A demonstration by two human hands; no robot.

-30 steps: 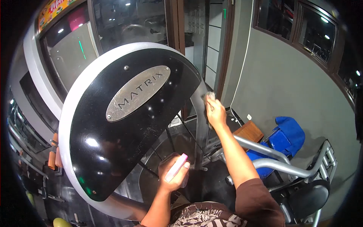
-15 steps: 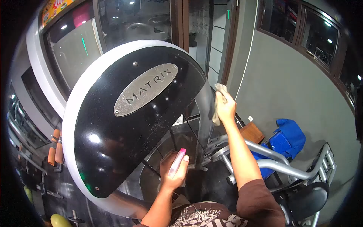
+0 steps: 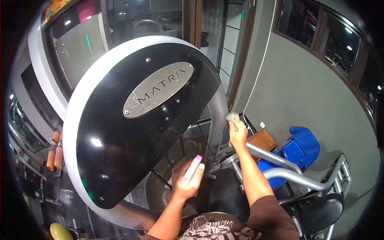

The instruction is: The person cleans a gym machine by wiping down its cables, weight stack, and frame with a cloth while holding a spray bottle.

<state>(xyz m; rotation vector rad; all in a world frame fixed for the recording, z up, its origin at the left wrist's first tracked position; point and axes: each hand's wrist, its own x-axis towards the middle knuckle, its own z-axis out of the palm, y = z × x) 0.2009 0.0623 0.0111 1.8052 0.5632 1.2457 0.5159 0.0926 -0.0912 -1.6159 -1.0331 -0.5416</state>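
Observation:
My left hand is wrapped around a spray bottle with a pink tip, in front of my body. Most of the bottle is hidden by my fingers and palm. Stretched forward, my right hand grips a pale cloth at the right side of the gym machine. The cloth lies along the machine's curved silver frame; whether it presses on the tube is hard to see. To the left stands the machine's glossy black cover, bearing an oval metal MATRIX plate.
Behind my right arm are silver machine bars, a black padded seat, a blue cloth-draped item and a wooden box. A grey wall rises on the right. Orange foam rollers are at far left.
My right hand and the cloth have moved down along the silver frame. My left hand, still holding the spray bottle, has shifted slightly right in view.

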